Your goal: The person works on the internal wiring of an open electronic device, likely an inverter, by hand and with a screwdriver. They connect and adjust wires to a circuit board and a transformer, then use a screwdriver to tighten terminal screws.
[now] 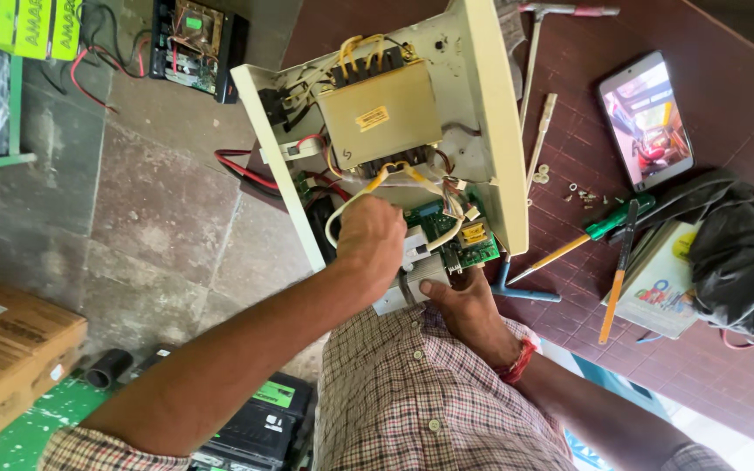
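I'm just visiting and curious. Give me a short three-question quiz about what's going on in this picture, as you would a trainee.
1. True or false: the left hand is inside the open cream casing, among the wires.
2. Which tool lies nearest the phone? A) the green-handled screwdriver B) a hammer C) a saw
3. What does the right hand do?

Key:
1. True.
2. A.
3. It rests against the casing's lower edge, beside the green circuit board, holding no tool.
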